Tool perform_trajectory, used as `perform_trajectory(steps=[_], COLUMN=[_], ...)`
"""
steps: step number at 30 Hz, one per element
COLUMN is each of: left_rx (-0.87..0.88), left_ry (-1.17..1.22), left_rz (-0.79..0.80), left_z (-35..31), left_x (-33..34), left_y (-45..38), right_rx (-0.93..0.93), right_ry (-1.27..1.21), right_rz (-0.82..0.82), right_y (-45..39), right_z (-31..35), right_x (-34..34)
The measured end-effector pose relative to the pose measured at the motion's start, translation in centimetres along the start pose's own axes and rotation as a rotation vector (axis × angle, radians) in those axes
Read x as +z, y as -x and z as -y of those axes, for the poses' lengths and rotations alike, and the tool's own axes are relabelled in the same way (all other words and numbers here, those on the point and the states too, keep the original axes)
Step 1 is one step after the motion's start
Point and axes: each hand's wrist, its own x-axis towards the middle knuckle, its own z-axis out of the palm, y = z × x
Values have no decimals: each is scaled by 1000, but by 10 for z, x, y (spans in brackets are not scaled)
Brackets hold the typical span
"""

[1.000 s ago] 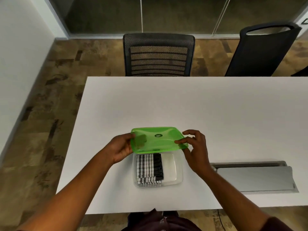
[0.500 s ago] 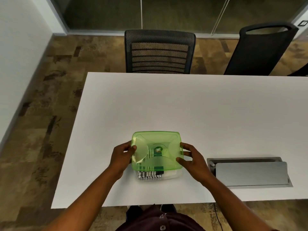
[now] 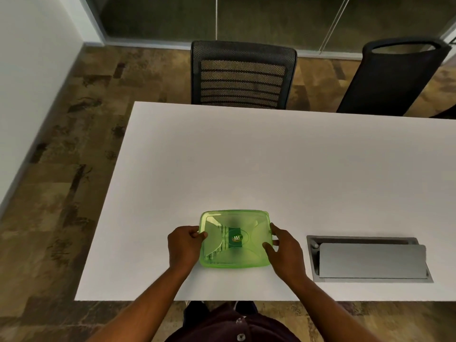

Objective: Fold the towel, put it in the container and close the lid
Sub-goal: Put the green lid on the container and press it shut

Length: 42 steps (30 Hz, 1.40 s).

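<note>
The translucent green lid lies flat over the container near the table's front edge and covers it fully. Through the lid the folded black-and-white checked towel shows faintly on the left half inside. My left hand grips the lid's left edge, thumb on top. On the opposite side my right hand holds the lid's right edge, fingers resting on its rim. The container's clear walls are hidden under the lid.
The white table stretches away from me. A grey cable hatch is sunk into the tabletop just right of my right hand. Two black office chairs stand at the far edge.
The lid came down from a tilted position above the open container and now lies flat on it. Both hands moved down with it, staying on its side edges.
</note>
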Motion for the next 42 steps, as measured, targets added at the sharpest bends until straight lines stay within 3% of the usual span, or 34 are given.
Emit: perform_trajectory(steps=[17, 28, 34, 42], left_rx=[-51, -258, -284, -355], left_ry=[-1, 168, 156, 148], left_rz=[-16, 107, 133, 301], left_z=[12, 14, 14, 10], left_x=[2, 1, 1, -10], left_y=[-10, -24, -31, -41], right_rx=[26, 123, 160, 184], right_ry=[-27, -30, 50, 203], right_rz=[28, 45, 76, 247], right_y=[-8, -19, -28, -48], right_z=[8, 5, 8, 10], right_x=[-2, -3, -3, -17])
